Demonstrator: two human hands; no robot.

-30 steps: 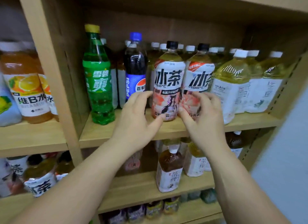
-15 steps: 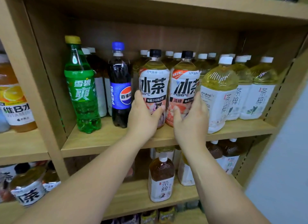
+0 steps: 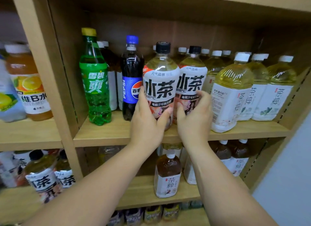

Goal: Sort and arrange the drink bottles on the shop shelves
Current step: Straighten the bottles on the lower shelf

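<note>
left hand gripping left black-capped tea bottle | right hand gripping right black-capped tea bottle | both upright, touching, on shelf

Two black-capped tea bottles stand upright, touching, on the shelf.

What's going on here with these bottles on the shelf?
A person is tidying a shop drinks shelf. The left hand grips one black-capped iced tea bottle, and the right hand holds its twin beside it, both at the shelf front. A green Sprite bottle and a Pepsi bottle stand to their left, pale tea bottles to their right.
</note>
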